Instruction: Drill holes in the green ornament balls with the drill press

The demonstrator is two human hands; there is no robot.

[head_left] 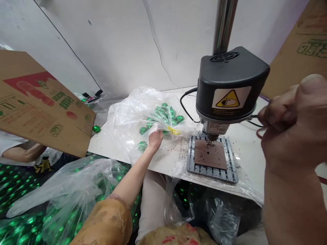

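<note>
My left hand (155, 139) reaches to a clear plastic bag (122, 114) on the white table. Its fingers are curled in at the bag's mouth beside the green balls, and whatever they hold is hidden. Shiny green balls (165, 114) lie in the bag, with a yellow tie (174, 130) near its gathered end. On the right, my right hand (288, 126) is closed around the lever of a black bench drill press (230, 85). Below the chuck, a brown square board (211, 154) with a dark hole lies on the slotted metal base (190, 166).
Dark shavings are scattered over the base and table (163, 163). A cardboard box (46, 105) stands at left, with a loose green ball (96, 129) beside it. A bag of green balls (76, 194) is below the table edge. Another person's arm (22, 153) shows behind the box.
</note>
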